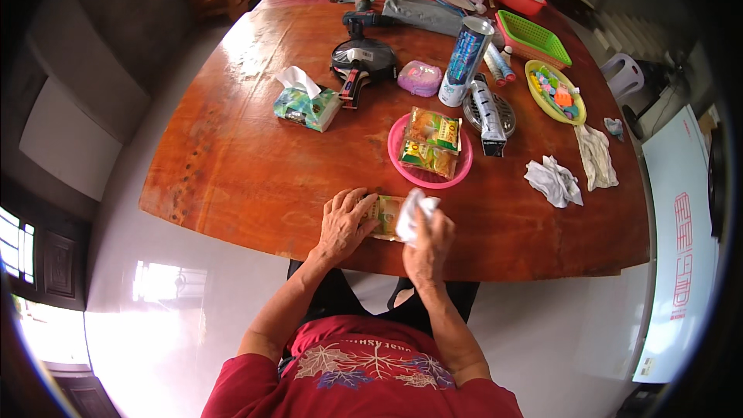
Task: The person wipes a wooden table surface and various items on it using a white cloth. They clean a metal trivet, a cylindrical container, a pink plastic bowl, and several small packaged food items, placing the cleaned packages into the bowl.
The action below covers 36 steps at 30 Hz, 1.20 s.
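A flat green and yellow food packet [387, 218] lies near the table's front edge. My left hand [346, 222] grips its left end, thumb toward the middle and fingers over the far side. In my right hand [428, 246] is a crumpled white tissue [410, 215], pressed on the packet's right part and hiding that end. Just beyond, a round pink basket [398, 158] holds more packets of the same kind [433, 142], stacked loosely.
Right of the basket lie a crumpled white cloth [554, 182] and a pale glove [596, 156]. A tissue box [308, 108], black-covered paddle [364, 58], blue tube [466, 62], long narrow box [487, 112] and yellow basket of toys [569, 112] stand farther back.
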Each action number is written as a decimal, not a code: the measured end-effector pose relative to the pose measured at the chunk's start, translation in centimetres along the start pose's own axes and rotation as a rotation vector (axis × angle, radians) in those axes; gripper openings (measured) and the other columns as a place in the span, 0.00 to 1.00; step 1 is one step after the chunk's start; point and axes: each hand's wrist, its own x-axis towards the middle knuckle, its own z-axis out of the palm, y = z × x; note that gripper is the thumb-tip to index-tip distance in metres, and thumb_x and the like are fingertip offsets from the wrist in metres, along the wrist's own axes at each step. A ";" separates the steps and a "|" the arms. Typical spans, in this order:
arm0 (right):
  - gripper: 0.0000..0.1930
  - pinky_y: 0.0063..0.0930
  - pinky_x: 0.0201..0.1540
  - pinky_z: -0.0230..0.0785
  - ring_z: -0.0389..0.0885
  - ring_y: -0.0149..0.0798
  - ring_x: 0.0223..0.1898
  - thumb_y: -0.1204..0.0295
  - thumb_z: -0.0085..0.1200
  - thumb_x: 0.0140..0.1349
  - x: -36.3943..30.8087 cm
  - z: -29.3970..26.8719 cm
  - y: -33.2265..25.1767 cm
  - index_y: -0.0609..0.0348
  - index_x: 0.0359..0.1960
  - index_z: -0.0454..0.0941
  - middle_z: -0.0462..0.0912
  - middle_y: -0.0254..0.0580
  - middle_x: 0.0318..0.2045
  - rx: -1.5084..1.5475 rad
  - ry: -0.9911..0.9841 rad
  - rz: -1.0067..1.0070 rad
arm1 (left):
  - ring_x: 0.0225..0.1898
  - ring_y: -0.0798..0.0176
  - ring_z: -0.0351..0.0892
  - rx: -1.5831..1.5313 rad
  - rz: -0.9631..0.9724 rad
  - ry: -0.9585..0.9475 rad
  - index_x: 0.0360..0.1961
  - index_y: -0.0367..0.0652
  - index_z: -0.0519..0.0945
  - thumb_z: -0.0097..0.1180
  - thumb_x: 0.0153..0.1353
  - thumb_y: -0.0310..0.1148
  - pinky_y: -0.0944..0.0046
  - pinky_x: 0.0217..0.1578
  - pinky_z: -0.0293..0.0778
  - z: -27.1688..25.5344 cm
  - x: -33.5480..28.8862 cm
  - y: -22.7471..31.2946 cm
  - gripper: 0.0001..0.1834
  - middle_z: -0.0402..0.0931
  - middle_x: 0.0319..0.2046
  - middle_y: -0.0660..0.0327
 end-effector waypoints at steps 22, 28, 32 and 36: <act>0.28 0.41 0.54 0.63 0.67 0.52 0.51 0.78 0.58 0.47 -3.2 -1.2 0.3 0.62 0.55 0.73 0.64 0.53 0.59 -0.067 -0.201 -0.203 | 0.44 0.51 0.68 -0.057 -0.103 0.010 0.48 0.50 0.77 0.61 0.53 0.34 0.53 0.43 0.65 0.2 -3.0 2.7 0.19 0.71 0.43 0.60; 0.27 0.42 0.52 0.64 0.67 0.49 0.51 0.78 0.59 0.46 -0.2 -0.2 0.9 0.62 0.53 0.73 0.63 0.54 0.60 -0.202 -0.059 0.032 | 0.40 0.54 0.69 -0.013 -0.046 -0.017 0.55 0.54 0.75 0.59 0.55 0.39 0.54 0.41 0.64 -0.3 -2.3 3.3 0.23 0.71 0.40 0.59; 0.24 0.41 0.53 0.64 0.68 0.51 0.49 0.79 0.57 0.47 -2.0 -0.9 0.1 0.63 0.51 0.76 0.66 0.53 0.56 0.038 -0.122 -0.213 | 0.42 0.55 0.70 0.039 -0.023 -0.077 0.61 0.57 0.70 0.61 0.53 0.41 0.54 0.41 0.64 0.2 -2.4 2.7 0.31 0.72 0.42 0.60; 0.25 0.42 0.56 0.63 0.67 0.52 0.52 0.79 0.56 0.47 -3.2 -1.2 0.3 0.60 0.52 0.76 0.66 0.51 0.58 0.180 -0.176 -0.238 | 0.41 0.55 0.70 0.046 0.023 -0.066 0.62 0.52 0.68 0.61 0.52 0.40 0.55 0.41 0.63 0.0 -2.8 2.6 0.34 0.72 0.41 0.60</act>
